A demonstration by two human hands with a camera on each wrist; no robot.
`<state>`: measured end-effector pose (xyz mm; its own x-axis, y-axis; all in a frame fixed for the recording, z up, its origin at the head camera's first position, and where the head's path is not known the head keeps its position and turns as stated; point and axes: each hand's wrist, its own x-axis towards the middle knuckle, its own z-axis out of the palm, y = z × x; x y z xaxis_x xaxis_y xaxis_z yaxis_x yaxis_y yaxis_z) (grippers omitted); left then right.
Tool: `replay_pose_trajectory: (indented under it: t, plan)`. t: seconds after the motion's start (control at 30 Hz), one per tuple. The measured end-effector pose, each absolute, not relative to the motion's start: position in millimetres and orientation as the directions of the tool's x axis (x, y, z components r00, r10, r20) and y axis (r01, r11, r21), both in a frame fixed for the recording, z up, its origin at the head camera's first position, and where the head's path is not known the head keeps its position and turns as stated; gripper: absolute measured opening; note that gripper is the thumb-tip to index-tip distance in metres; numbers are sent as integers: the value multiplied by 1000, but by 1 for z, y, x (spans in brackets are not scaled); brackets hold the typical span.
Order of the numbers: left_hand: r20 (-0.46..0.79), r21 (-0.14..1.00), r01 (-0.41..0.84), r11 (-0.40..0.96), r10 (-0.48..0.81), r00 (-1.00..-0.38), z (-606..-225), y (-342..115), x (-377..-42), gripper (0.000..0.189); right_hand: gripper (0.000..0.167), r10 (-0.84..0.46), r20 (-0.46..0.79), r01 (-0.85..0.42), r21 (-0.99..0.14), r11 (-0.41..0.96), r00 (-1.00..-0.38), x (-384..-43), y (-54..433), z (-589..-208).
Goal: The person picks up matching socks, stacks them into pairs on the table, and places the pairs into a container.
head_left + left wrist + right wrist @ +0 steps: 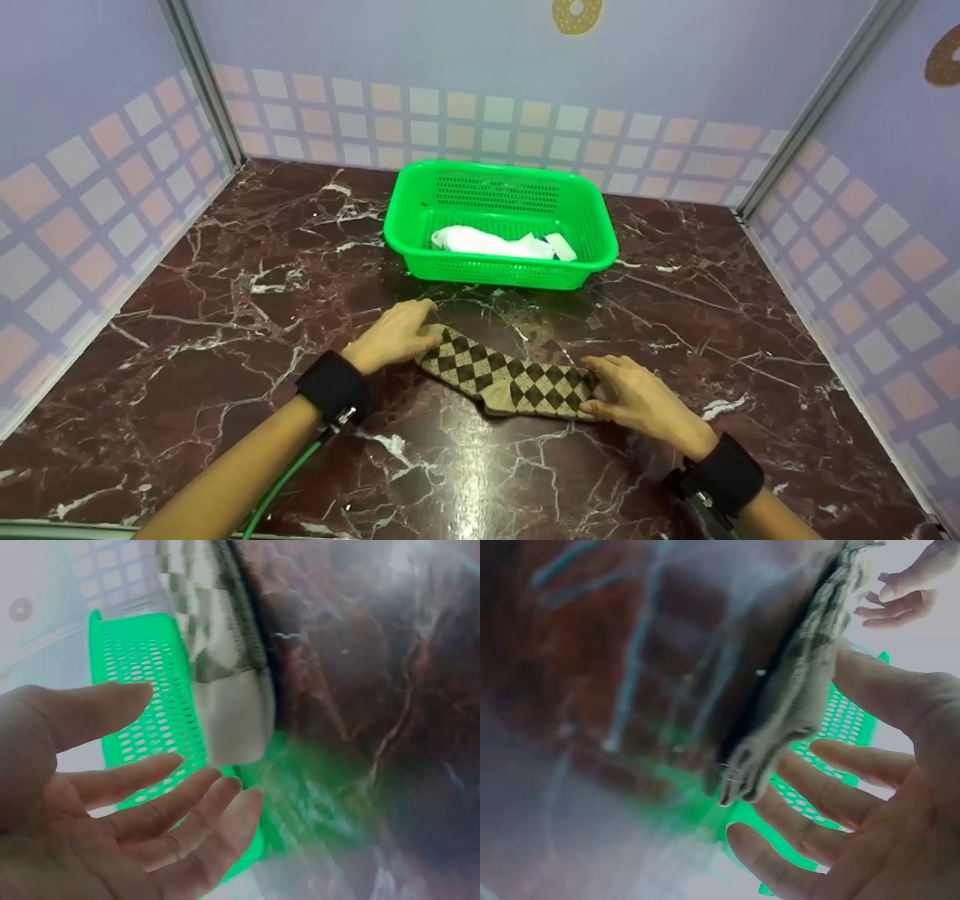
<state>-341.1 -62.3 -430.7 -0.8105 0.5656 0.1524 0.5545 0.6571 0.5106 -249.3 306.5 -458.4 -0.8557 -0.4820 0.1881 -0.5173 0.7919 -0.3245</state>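
Note:
A tan and dark-brown diamond-patterned sock (517,379) lies flat on the dark marbled table, its plain toe to the left and its cuff to the right. The cuff (769,742) shows more than one layer of cloth in the right wrist view. My left hand (394,335) is at the toe end; in the left wrist view its fingers (161,825) are loosely spread beside the plain toe (236,716), holding nothing. Around the cuff end, my right hand (645,397) has its thumb and fingers apart, close to the cloth; whether they touch it is unclear.
Behind the sock stands a green plastic basket (495,274) with slotted sides. White cloth (480,241) with a bit of dark blue lies inside it. Tiled-pattern panels (480,127) wall the table at the back and both sides. A green cable (281,480) runs along the left forearm.

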Motion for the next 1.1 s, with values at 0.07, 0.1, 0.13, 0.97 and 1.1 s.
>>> replay_pose_trajectory:
  t: [0.07, 0.1, 0.13, 0.97, 1.1]
  plan:
    - [109, 489, 552, 675, 581, -807, -433, -58, -346, 38, 65, -475, 190, -511, -347, 786, -859, -251, 308, -461]
    - [93, 478, 549, 686, 582, -808, -434, -56, -348, 36, 64, -474, 189, -510, -355, 783, -860, -252, 308, -461]
    - [80, 465, 546, 697, 581, -810, -435, -55, -350, 33, 63, -475, 186, -510, -361, 781, -860, -253, 307, -461]
    - [58, 822, 385, 420, 610, -790, -432, -73, -347, 12, 26, -380, 91, -365, -548, 753, -921, -259, 315, -447]
    - [-29, 937, 194, 292, 615, -788, -428, -76, -349, 15, 35, -346, 110, -342, -588, 733, -932, -264, 320, -441]
